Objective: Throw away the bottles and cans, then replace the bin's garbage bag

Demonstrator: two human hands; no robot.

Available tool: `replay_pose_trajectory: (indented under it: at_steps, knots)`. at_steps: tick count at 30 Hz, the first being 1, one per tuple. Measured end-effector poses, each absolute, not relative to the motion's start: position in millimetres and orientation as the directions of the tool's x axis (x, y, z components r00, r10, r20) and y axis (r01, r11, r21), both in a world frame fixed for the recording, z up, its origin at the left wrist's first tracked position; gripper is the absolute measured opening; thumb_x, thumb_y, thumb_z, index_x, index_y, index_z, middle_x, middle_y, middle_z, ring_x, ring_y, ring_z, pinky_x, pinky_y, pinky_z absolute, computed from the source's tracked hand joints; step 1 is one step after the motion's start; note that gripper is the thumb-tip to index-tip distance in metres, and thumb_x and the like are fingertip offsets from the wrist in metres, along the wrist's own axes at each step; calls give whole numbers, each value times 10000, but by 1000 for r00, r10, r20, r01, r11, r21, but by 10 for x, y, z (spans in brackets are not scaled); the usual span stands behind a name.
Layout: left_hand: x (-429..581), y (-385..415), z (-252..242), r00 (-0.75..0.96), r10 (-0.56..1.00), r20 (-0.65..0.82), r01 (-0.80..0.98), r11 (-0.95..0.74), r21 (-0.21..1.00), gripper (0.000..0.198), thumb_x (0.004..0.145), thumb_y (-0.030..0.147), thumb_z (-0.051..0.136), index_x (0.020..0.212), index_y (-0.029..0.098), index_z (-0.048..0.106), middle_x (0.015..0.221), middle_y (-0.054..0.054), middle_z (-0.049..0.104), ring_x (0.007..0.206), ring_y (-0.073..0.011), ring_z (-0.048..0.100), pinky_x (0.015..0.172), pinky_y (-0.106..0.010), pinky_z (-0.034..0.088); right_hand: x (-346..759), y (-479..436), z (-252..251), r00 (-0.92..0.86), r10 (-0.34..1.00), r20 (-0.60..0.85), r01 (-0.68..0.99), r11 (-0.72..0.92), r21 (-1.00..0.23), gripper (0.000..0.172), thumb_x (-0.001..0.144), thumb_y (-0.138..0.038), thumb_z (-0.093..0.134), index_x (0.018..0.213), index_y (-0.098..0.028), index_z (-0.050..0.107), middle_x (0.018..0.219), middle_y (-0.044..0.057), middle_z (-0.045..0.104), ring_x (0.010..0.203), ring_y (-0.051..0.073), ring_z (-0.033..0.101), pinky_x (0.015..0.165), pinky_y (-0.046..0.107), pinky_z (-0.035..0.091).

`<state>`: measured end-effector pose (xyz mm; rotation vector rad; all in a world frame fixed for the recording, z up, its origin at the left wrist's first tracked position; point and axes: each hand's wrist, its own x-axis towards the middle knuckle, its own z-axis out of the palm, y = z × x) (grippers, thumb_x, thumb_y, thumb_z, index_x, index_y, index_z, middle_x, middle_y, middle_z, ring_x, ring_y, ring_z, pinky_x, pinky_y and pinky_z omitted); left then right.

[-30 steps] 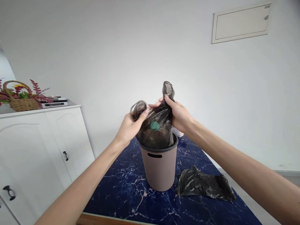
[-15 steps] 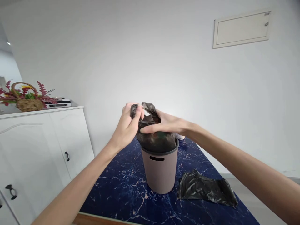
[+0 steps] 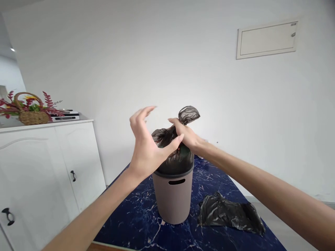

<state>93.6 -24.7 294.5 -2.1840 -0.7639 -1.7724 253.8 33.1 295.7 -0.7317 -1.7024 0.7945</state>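
A filled, thin black garbage bag (image 3: 174, 164) bulges out of the top of a brownish-grey trash can (image 3: 172, 200) with a dark rim and a handle slot. My right hand (image 3: 184, 134) is closed around the bag's gathered neck, and a loop of the film sticks up above its fingers. Just to the left, my left hand (image 3: 146, 143) is open, its fingers curved and spread with the thumb pointing right, in front of the bag. Part of the bag's top is hidden behind the two hands.
The can stands on a dark blue marble-patterned table (image 3: 125, 216). A crumpled black plastic bag (image 3: 230, 212) lies at its right. White cabinets (image 3: 47, 167) on the left carry a wicker flower basket (image 3: 34, 116). Behind is a white wall with a panel (image 3: 267, 40).
My left hand has let go of the bag's top and spread open. My right hand has closed around the bag's neck, and a loop now stands above it. The can appears slightly further left and lower.
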Motion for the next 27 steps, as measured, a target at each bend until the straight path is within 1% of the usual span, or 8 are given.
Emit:
replay_pose_trajectory:
  at_steps: [3,5,7,10,14,17,21,27]
  knots:
    - [879,-124,2786,93,546,833,458,-766,451,994,682,403,930,1427,288,284,1437,-154,478,1384,-345,487,1149,-534,408,2520,246,3043,-107,875,473,-30,472,-881,403,902,-591,582,1064,-260,745,1099,84,775,1139,335,654,1021,446,512]
    - [864,-41,2761,137,712,688,390,-678,623,938,704,378,908,1396,269,284,1332,-139,582,1297,-325,576,1089,-510,460,2501,199,3082,-179,881,438,-69,433,-899,382,904,-578,619,986,-231,757,1028,106,787,1053,328,688,1022,466,520]
    - [871,15,2792,132,769,626,326,-630,705,851,714,311,882,1356,243,328,1261,-124,646,1226,-304,626,1047,-477,489,2499,174,3109,-224,887,405,-83,397,-914,378,912,-573,643,926,-211,753,955,119,785,943,313,708,977,494,550]
    - [900,45,2877,175,760,626,297,-647,703,594,726,216,804,1242,202,511,1176,-103,706,1132,-293,662,981,-436,508,2543,162,3155,-224,884,411,-101,399,-911,400,920,-592,668,930,-200,747,947,126,778,877,295,716,913,517,584]
    - [917,62,2950,291,715,635,317,-699,641,106,792,196,644,890,192,684,944,-53,743,969,-282,676,888,-408,505,2668,114,3249,-328,829,453,-77,455,-887,501,902,-675,697,930,-178,753,988,144,773,914,287,716,933,502,596]
    - [909,104,2976,317,684,658,287,-730,621,103,813,215,607,809,204,709,930,-43,743,993,-279,660,917,-405,485,2782,48,3317,-435,760,484,-45,518,-854,505,889,-684,716,862,-181,753,955,131,769,915,276,708,953,478,602]
    - [891,165,3006,404,651,643,176,-745,644,166,821,216,592,830,214,757,1092,-53,733,1117,-267,626,1006,-390,445,2944,-30,3371,-482,710,513,37,601,-798,443,863,-642,765,846,-200,771,916,99,764,906,270,700,1003,497,589]
    - [911,230,2990,441,734,516,-119,-522,845,109,803,237,656,855,190,740,849,-34,700,807,-193,634,790,-322,500,3121,-84,3394,-585,657,476,135,657,-741,398,854,-625,773,827,-228,782,747,41,693,787,234,650,843,437,619]
